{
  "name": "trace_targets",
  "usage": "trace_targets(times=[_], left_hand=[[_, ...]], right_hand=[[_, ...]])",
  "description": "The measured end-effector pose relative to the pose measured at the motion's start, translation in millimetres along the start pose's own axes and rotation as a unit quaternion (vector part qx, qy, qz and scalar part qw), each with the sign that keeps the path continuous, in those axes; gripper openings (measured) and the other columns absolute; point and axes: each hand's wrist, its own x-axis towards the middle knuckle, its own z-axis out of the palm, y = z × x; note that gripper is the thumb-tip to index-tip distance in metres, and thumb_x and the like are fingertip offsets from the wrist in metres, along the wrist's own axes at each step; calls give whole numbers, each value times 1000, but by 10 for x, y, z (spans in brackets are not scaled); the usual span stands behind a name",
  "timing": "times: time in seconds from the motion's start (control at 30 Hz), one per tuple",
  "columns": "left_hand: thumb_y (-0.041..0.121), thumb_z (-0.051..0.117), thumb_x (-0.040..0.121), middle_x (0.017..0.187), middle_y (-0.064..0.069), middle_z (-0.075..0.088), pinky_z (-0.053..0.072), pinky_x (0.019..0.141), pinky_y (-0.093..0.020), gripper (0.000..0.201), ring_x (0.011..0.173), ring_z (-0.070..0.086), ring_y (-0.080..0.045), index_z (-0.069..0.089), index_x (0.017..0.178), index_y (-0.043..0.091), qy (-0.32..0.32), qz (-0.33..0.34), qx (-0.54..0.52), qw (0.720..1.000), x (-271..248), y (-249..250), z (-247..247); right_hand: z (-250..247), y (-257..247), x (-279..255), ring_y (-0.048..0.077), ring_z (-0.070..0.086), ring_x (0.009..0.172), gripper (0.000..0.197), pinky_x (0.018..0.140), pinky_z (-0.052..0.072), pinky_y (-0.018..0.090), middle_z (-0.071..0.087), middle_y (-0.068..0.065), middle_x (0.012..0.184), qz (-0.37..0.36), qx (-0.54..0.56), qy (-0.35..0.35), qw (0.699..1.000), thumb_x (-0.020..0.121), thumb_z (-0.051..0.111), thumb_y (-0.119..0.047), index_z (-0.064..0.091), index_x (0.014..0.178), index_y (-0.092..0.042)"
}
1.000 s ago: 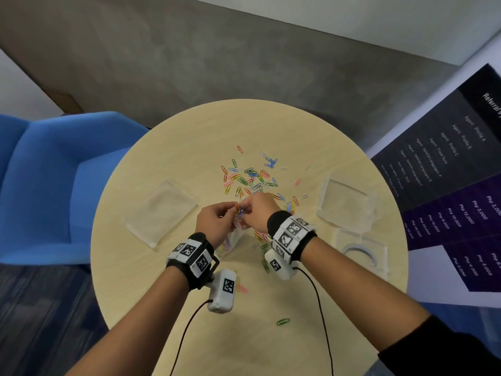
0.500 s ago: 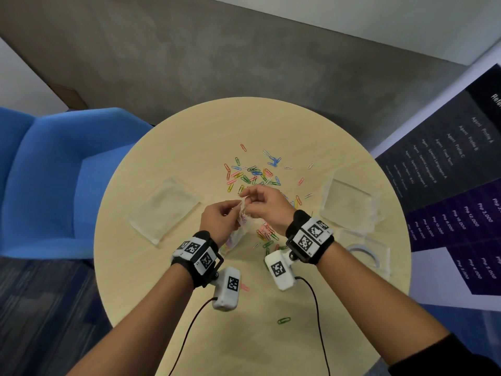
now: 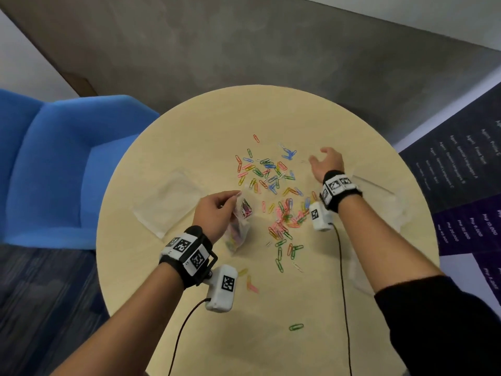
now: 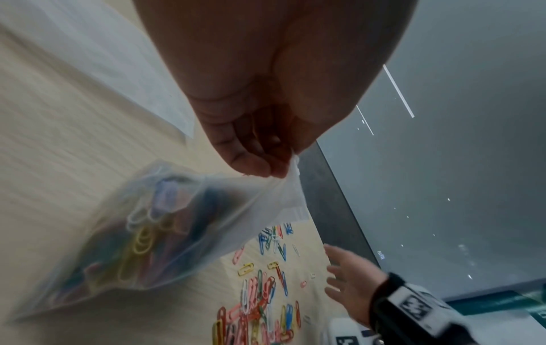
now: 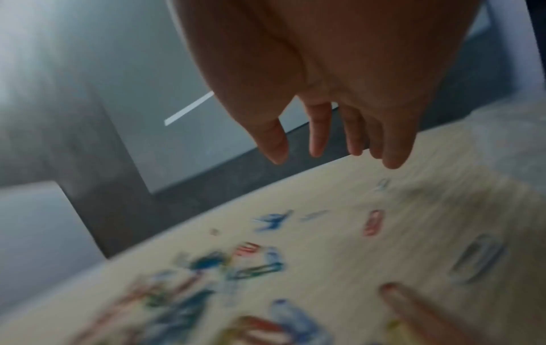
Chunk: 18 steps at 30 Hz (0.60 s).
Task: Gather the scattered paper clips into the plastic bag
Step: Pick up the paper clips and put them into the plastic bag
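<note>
Head view, left hand: my left hand (image 3: 214, 213) pinches the top edge of the plastic bag (image 3: 238, 226), which hangs down to the round table (image 3: 189, 137) with coloured clips already inside.
Head view, right hand: my right hand (image 3: 326, 162) hovers open, fingers spread and holding nothing, over the far right edge of the scattered paper clips (image 3: 271, 175).
Head view, advice: I judge it best to rake several clips into one cluster under the fingers, then carry them back while the left hand holds the bag mouth wide.
Head view, unclear: whether the bag mouth is open, I cannot tell; clear plastic sheets at the table sides are faint.
Left wrist view, grip: thumb and fingertips (image 4: 254, 167) nip the bag's rim; the bag (image 4: 141, 235) sags, full of blurred clips.
Left wrist view, unclear: the bag's lower corner is smeared, and the right hand (image 4: 351, 287) is partly cut off by its wristband.
Right wrist view, hand: the fingers (image 5: 320, 137) hang straight and apart above the table, touching nothing.
Right wrist view, unclear: the clips (image 5: 257, 268) beneath are blurred; an orange streak at the lower right I cannot identify.
</note>
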Motion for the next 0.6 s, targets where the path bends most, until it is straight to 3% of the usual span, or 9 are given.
trace_targets(times=[0.1,0.17,0.23,0.33,0.47,0.6], left_hand=[[15,57,96,88,-2,75,55,69,-27,20,64,62,-5,74,106,15,11,2,-4,1000,26,-30,-72],[16,57,95,89,-7,76,55,71,-30,21,65,64,-9,74,106,16,20,5,-1,1000,32,-81,-121],[17,56,95,88,-10,76,56,73,-35,21,66,64,-14,75,106,19,25,6,-3,1000,31,-128,-159],[16,56,96,86,-6,76,55,71,-35,21,64,62,-14,75,104,21,33,-1,-7,999,45,-141,-175],[14,56,96,84,-1,74,55,68,-29,21,62,60,-11,74,106,17,38,-9,-21,999,43,-119,-150],[13,56,95,73,0,71,51,64,-27,22,51,56,-5,74,108,14,49,-11,-21,999,45,-127,-121]], right_hand=[[196,55,418,35,28,141,66,114,27,45,24,17,154,70,-84,-42,993,97,43,-45,24,150,-10],[373,2,527,36,23,142,67,115,24,49,21,18,155,78,-119,-51,989,98,36,-49,21,151,-12],[532,-133,558,34,18,144,65,116,22,47,17,19,156,40,-120,-48,991,99,35,-46,20,152,-11],[704,-349,532,31,10,148,61,120,15,43,8,14,161,-60,-155,-102,981,102,30,-42,17,153,-13],[789,-465,326,29,4,149,58,121,10,42,2,13,162,-197,-252,-191,928,103,23,-40,16,153,-11],[688,-331,-13,26,7,149,70,120,16,44,1,7,162,-253,-340,-224,877,98,34,-52,13,154,-16]])
